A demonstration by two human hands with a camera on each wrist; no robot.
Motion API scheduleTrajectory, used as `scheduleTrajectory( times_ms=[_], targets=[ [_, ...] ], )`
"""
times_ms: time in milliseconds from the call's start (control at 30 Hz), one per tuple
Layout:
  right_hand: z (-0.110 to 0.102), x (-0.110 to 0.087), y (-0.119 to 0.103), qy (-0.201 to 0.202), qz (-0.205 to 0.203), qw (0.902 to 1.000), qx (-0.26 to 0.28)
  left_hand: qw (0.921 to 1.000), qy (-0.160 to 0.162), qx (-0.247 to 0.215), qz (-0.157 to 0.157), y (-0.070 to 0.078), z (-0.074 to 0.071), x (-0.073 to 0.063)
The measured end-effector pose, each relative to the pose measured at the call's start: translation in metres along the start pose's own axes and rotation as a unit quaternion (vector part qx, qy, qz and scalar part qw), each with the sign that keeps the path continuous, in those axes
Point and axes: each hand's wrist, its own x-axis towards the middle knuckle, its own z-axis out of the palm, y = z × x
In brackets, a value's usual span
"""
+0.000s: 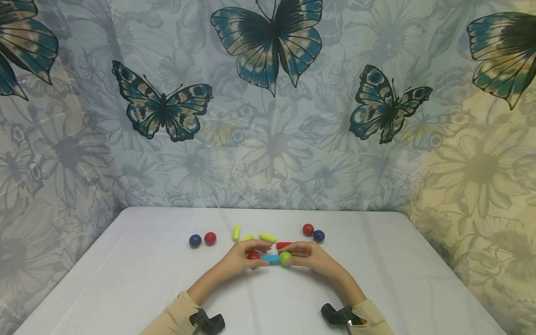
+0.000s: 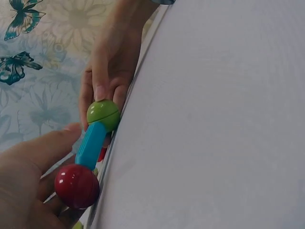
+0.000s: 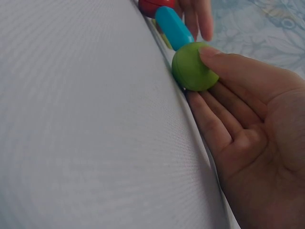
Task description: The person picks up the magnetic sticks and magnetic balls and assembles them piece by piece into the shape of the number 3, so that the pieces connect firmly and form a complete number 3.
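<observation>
Blue rod (image 1: 271, 259): I see it low over the white table (image 1: 104, 288), between the two hands, with a red ball (image 2: 76, 186) at its left end and a green ball (image 3: 193, 67) at its right. I can't tell if it touches the cloth.
Rod feel: I guess light and stiff, like hard plastic. Its flat sides should help fingers stay put.
Ball feel: shiny, round and hard, I think, so they could slip or roll. The green one has a thin seam line.
Breaking: nothing looks easy to crack, but a bump might knock a ball off. I can't see how the ends join.
Right hand (image 1: 316, 258): it pinches the green ball, thumb on one side and fingers behind.
Left hand (image 1: 240, 256): thumb and fingers are spread about the red ball. I can't tell how hard they press.
Best hold: I'd pinch the rod's middle, or each ball across its widest part.
</observation>
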Motion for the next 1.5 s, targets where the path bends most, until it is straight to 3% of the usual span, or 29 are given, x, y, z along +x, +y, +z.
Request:
scheduleTrajectory(
  times_ms=[167, 767, 967, 1200, 1300, 1500],
  targets=[
    [0.000, 0.001, 0.000, -0.001, -0.004, 1.0000, -0.002, 0.9986, 0.021, 0.033, 0.036, 0.001, 0.008, -0.002],
    [0.000, 0.000, -0.006, 0.007, -0.024, 0.9995, -0.020, 0.9962, 0.035, 0.067, 0.043, -0.004, 0.012, -0.002],
    [0.001, 0.001, -0.012, 0.056, -0.031, 0.9971, -0.040, 0.9965, 0.034, 0.070, 0.030, -0.003, 0.013, -0.002],
    [0.001, 0.003, -0.011, 0.160, -0.054, 0.9850, -0.035, 0.9958, 0.040, 0.074, 0.036, 0.001, 0.013, -0.003],
    [0.001, 0.002, -0.011, 0.179, -0.063, 0.9811, -0.035, 0.9954, 0.047, 0.075, 0.037, 0.004, 0.014, -0.003],
    [0.003, 0.004, -0.008, 0.186, -0.027, 0.9808, -0.053, 0.9958, 0.046, 0.072, 0.034, -0.001, 0.014, -0.003]
  ],
)
